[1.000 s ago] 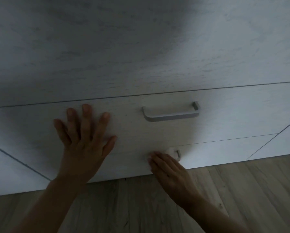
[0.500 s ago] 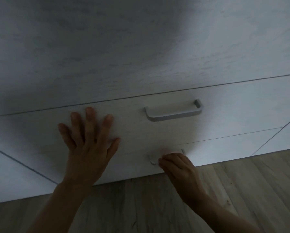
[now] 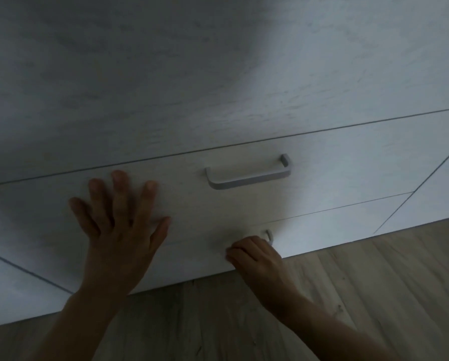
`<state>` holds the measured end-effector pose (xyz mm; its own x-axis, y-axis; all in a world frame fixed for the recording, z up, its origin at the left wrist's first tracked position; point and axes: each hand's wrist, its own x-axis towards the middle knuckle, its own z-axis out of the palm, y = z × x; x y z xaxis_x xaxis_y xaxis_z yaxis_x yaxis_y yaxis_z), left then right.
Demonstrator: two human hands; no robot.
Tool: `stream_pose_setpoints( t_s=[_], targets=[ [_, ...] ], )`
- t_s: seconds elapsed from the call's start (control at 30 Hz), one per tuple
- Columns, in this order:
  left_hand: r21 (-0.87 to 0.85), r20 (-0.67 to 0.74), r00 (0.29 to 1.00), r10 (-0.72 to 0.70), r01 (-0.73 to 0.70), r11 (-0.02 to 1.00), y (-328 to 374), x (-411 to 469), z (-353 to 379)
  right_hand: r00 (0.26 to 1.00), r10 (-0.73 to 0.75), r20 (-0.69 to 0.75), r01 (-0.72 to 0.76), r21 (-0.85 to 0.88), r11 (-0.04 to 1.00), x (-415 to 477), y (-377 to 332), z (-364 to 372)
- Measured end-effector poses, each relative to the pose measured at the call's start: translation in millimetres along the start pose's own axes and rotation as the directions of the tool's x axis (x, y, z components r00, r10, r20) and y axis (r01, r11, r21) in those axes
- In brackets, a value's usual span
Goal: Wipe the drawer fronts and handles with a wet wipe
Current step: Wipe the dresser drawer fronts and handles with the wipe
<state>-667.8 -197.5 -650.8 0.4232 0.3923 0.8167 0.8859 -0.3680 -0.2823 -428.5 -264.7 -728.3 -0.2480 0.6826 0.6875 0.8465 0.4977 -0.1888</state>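
The chest's drawer fronts are pale wood grain. My left hand (image 3: pixel 119 230) lies flat with spread fingers on the upper drawer front (image 3: pixel 335 165), left of its grey bar handle (image 3: pixel 246 175). My right hand (image 3: pixel 257 259) is curled over the handle of the lower drawer front (image 3: pixel 335 225). Only the right end of that lower handle (image 3: pixel 269 235) shows. A faint pale patch above the knuckles looks like the wet wipe (image 3: pixel 240 237); most of it is hidden under the fingers.
A large plain panel (image 3: pixel 218 74) fills the view above the drawers. Neighbouring cabinet fronts meet the drawers at left (image 3: pixel 15 290) and right (image 3: pixel 442 194). Wood-look flooring (image 3: pixel 348 295) runs along the base. The light is dim.
My right hand has slid right along the lower handle and curled over it, now covering most of it. My left hand stays flat on the upper drawer. The view has shifted slightly.
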Motion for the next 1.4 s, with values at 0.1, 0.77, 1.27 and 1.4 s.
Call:
stream_pose_setpoints(
  t_s=[0.1,0.77,1.27,1.4],
  targets=[
    [0.002,0.001,1.0,0.011,-0.011,1.0,-0.3,1.1,-1.2,0.992,0.112,-0.063,-0.111,0.011,0.994,-14.9,16.9,-16.3],
    [0.003,0.005,1.0,0.001,-0.001,1.0,0.6,2.4,-0.1,1.0,0.012,-0.028,-0.014,-0.05,0.999,-18.8,18.9,-16.3],
    [0.04,0.007,1.0,0.007,-0.007,0.999,-1.3,0.0,2.3,0.999,-0.016,-0.05,0.013,-0.058,0.998,-5.7,10.1,-7.7],
    [0.019,-0.001,1.0,-0.001,0.001,1.0,-1.2,-0.3,3.1,0.995,0.003,-0.104,-0.01,-0.068,0.998,-0.1,2.9,-11.7]
  ],
)
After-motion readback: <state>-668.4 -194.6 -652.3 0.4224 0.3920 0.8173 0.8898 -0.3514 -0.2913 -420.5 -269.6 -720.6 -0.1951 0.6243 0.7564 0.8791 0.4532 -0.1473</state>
